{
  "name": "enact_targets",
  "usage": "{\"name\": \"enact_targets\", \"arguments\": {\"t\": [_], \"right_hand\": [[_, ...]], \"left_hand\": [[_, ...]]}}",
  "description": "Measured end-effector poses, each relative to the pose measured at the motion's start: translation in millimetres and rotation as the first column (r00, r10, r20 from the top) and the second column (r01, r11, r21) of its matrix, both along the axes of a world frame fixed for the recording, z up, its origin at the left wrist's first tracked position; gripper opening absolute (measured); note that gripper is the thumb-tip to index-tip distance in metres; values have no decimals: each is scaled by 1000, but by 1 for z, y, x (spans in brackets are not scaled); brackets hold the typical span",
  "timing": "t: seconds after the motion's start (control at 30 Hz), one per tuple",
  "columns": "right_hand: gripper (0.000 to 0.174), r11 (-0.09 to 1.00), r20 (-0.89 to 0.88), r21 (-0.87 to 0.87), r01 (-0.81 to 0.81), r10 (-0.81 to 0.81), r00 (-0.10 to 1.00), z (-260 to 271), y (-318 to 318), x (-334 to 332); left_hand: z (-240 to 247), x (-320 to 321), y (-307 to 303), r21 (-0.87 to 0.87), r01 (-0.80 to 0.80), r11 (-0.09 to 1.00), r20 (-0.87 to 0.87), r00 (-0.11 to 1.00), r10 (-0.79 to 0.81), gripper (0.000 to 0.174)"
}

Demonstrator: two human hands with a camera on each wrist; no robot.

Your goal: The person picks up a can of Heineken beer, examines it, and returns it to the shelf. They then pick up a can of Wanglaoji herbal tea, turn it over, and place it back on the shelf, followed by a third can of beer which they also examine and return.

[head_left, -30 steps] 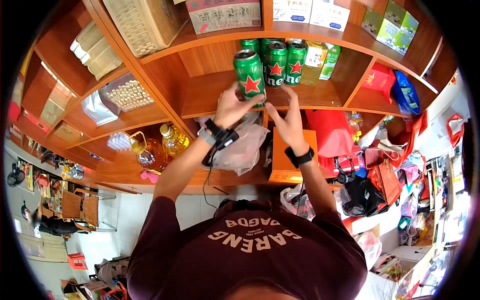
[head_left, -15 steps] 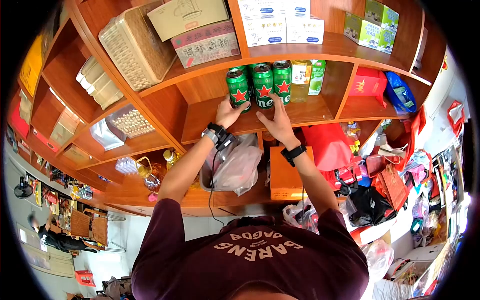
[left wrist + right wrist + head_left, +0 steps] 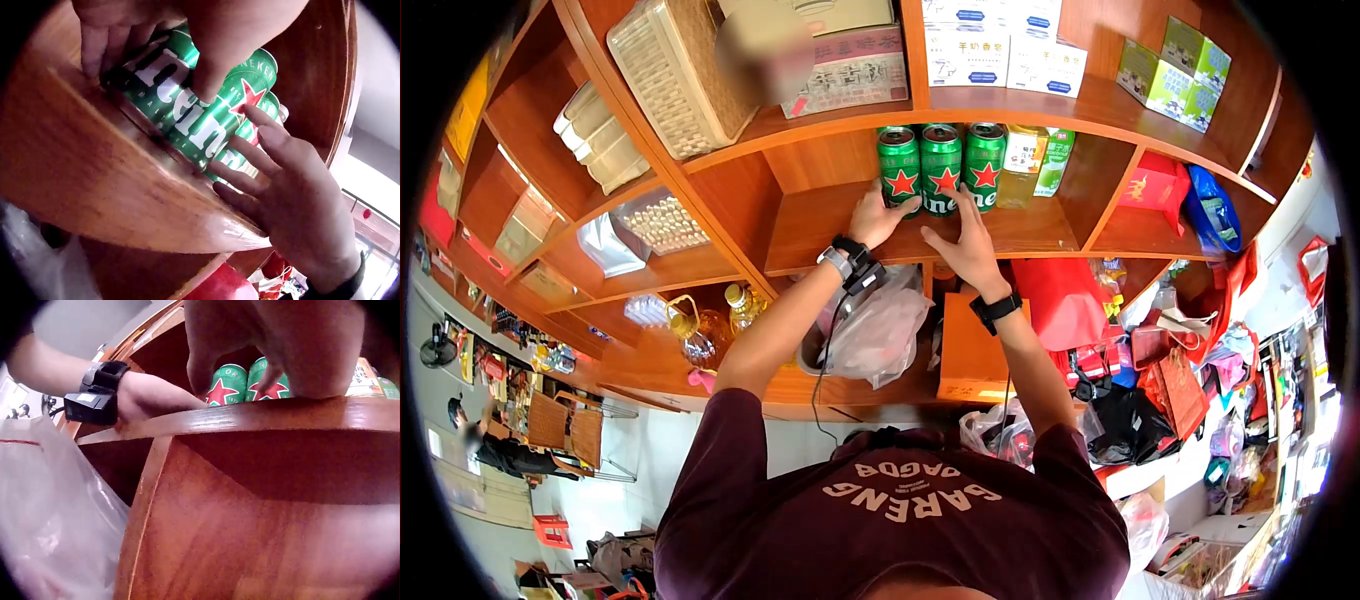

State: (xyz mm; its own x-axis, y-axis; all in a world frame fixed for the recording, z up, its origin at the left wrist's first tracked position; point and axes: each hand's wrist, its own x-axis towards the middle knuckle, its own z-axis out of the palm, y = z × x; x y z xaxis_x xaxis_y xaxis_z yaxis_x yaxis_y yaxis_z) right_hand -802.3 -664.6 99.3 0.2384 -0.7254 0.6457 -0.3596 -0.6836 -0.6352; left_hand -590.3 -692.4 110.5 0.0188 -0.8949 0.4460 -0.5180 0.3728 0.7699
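Observation:
Three green beer cans with red stars stand upright in a row on the middle shelf: a left can (image 3: 898, 170), a middle can (image 3: 941, 172) and a right can (image 3: 985, 170). My left hand (image 3: 878, 217) holds the left can low down, its thumb across the front and its other fingers round the outer side, as the left wrist view shows. My right hand (image 3: 968, 243) reaches up from below, its fairly straight fingertips at the front of the middle and right cans. In the left wrist view the right hand (image 3: 300, 194) has its fingers spread beside the cans.
A bottle with a pale label (image 3: 1022, 165) and a green-and-white carton (image 3: 1054, 165) stand right of the cans. The shelf's front edge (image 3: 820, 262) runs just under my hands. Below are a plastic bag (image 3: 880, 335) and an orange box (image 3: 975, 350).
My left hand has lowered the raised can onto the shelf at the row's left end, then against the middle can. My right hand has come up to the can fronts. The row now looks more even.

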Motion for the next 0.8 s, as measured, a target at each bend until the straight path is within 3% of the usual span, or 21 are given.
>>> {"name": "enact_targets", "arguments": {"t": [0.03,0.2,0.27,0.3,0.53,0.6,0.67,0.73,0.8], "right_hand": [[70,1000,23,24,-11,11,1000,2,3,0],[65,997,96,-71,15,-8,995,-5,1,0],[67,971,276,-125,204,-164,947,-10,2,-1],[73,968,280,-121,220,-179,943,-9,2,-1],[81,993,369,-6,120,-110,923,-14,-26,-5],[80,973,296,-105,208,-169,940,-19,-28,-5],[77,982,254,-33,184,-170,952,-12,-20,-9],[76,979,247,-63,195,-174,953,-11,-21,-9],[76,982,248,-20,186,-175,953,-11,-19,-9]], "left_hand": [[0,-1,1,25,2,1000,-2,1000,-2,56],[-5,2,-1,13,15,1000,-17,1000,-15,57],[-7,2,-3,4,3,1000,-13,1000,-3,57],[-5,-1,1,-11,-7,1000,-18,1000,7,57],[-5,0,3,42,-28,999,-55,998,30,57],[0,-3,9,51,-77,996,-14,997,78,58],[2,-9,12,56,-159,986,70,985,155,59],[0,-8,10,19,-102,995,3,995,102,69],[-3,-11,11,6,-110,994,-7,994,110,64]]}}
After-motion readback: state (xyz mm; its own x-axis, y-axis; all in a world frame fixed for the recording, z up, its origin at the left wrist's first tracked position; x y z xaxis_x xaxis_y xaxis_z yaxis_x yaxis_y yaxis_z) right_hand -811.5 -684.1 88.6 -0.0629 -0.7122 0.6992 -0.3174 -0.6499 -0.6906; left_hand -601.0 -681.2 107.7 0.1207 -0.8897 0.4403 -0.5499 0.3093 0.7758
